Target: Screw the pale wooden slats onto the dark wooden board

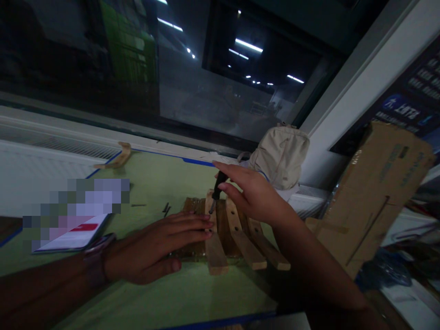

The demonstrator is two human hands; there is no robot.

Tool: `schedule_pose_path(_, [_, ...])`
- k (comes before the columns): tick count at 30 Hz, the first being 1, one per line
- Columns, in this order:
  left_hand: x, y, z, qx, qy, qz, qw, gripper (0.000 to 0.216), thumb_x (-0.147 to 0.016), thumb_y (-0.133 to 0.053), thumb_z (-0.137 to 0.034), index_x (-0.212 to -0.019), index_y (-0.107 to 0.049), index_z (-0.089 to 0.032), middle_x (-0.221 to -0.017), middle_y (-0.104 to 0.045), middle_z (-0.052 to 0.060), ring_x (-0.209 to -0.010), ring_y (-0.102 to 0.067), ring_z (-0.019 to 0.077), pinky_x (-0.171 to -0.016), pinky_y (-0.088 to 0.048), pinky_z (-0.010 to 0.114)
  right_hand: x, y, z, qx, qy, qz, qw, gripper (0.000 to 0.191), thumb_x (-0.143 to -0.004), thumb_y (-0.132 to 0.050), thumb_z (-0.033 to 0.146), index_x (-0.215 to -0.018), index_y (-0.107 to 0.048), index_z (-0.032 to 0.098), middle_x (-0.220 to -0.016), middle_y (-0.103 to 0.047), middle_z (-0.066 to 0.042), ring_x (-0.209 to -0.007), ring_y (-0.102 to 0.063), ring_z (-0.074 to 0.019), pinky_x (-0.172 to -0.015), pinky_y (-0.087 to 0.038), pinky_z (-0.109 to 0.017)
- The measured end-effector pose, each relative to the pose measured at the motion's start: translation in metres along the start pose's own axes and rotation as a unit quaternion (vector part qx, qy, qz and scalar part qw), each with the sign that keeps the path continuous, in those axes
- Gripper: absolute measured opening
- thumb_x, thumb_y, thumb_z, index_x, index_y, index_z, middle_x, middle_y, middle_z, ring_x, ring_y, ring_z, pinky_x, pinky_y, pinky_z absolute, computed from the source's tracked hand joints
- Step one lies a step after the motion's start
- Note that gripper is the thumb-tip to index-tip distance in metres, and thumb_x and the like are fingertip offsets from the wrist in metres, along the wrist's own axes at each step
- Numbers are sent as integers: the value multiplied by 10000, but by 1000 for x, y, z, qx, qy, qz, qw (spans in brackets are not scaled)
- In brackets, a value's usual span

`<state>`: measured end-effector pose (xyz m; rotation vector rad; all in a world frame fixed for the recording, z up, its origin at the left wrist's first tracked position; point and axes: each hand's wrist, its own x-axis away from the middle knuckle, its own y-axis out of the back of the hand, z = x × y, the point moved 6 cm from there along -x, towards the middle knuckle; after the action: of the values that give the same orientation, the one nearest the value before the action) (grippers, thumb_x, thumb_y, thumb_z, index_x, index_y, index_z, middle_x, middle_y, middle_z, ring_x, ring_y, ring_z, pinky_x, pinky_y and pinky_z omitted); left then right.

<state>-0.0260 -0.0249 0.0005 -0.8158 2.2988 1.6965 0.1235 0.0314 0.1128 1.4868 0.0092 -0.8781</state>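
My right hand (254, 192) is closed around the black handle of a screwdriver (219, 185). The tool stands nearly upright, its metal shaft meeting a hole near the far end of the leftmost wooden piece (216, 256). Flat across that same piece lies my left hand (154, 247), fingers stretched out. Two similar wooden pieces, one in the middle (244, 245) and one at the right (273, 253), lie alongside, with holes showing. All three rest on a brown, shiny-wrapped slab (225, 231). Small dark screws (166, 209) lie left of the slab.
The green tabletop (154, 178) carries a curved wooden piece (120, 158) at its far left corner and a partly blurred booklet (75, 233). A beige backpack (283, 153) sits by the window; large cardboard (374, 197) leans at right.
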Motion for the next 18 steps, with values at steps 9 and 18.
schedule_pose_path(9, [-1,2,-2,7,-7,-8,1000,561,-1001,-227,-493,-1471,-274,-191,-1526,-357,120,-1435,-292,231,-1175,-278,437,0,2,4,-138,3,-10,990,204,-909,-567,240,-1097,-634,198,-993,-697,-56,-856,-653,-144,-744,-506,-255])
schedule_pose_path(18, [0,0,-1,3,0,0,1000,569,-997,-231,-502,-1478,-260,-198,-1534,-345,112,-1440,-282,232,-1186,-258,432,-2,2,-14,36,-62,-35,997,202,-861,-640,372,-835,-653,172,-699,-656,-27,-641,-604,-156,-615,-434,-262])
